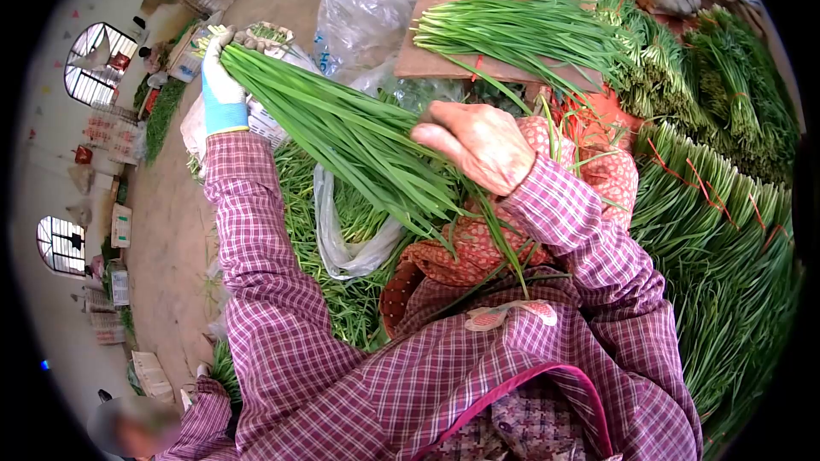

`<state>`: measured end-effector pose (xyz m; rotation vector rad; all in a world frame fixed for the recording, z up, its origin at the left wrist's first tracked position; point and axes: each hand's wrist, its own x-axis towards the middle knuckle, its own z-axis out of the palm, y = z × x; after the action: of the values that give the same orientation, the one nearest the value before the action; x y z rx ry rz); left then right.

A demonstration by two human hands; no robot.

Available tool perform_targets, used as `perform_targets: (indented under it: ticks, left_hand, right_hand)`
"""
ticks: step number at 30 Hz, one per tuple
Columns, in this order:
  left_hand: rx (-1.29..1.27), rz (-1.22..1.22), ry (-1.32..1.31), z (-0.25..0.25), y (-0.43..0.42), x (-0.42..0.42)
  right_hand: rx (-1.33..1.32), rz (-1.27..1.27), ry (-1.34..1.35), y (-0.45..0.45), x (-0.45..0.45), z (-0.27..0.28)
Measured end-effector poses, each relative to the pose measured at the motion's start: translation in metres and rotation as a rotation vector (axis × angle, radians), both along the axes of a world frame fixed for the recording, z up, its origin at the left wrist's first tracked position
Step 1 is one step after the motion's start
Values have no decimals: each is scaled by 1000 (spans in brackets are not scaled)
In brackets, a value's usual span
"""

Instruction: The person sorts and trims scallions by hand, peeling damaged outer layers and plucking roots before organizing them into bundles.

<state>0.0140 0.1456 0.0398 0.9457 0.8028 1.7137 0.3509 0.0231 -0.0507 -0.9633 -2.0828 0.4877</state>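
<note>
My left hand (224,90), in a white and blue glove, is closed round the pale stem ends of a long bunch of green leaves (325,124). The bunch slants down to the right across my front. My bare right hand (483,143) is at the bunch's right edge, its fingers curled; what they pinch, if anything, is hidden. Beyond it, another bunch of green leaves (512,30) lies on a brown board (427,72), with a red string (478,64) under it.
Stacked green bundles (717,213) with red ties fill the right side. Loose greens (342,307) and clear plastic (354,26) lie near my lap, which has a red patterned cloth (465,256). Another person (201,423) is at the lower left.
</note>
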Motion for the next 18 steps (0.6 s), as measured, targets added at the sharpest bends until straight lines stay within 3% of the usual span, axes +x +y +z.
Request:
perform_targets:
  ticks: [5, 10, 12, 14, 15, 17, 18]
  left_hand:
    - [1, -75, -16, 1, 7, -4]
    - [2, -28, -62, 3, 6, -12]
    - [-43, 171, -108, 5, 1, -6]
    - [-31, 221, -76, 3, -1, -11]
    - [3, 228, -55, 2, -2, -14]
    - [10, 201, -76, -2, -2, -25]
    - [19, 172, -97, -3, -1, -31]
  right_hand:
    - [47, 41, -227, 8, -31, 21]
    - [441, 100, 155, 15, -39, 25]
    - [432, 77, 187, 11, -25, 33]
    - [422, 78, 256, 6, -5, 39]
    - [334, 107, 286, 3, 4, 39]
    - [-89, 217, 226, -21, 25, 53]
    - [-30, 268, 235, -23, 29, 43]
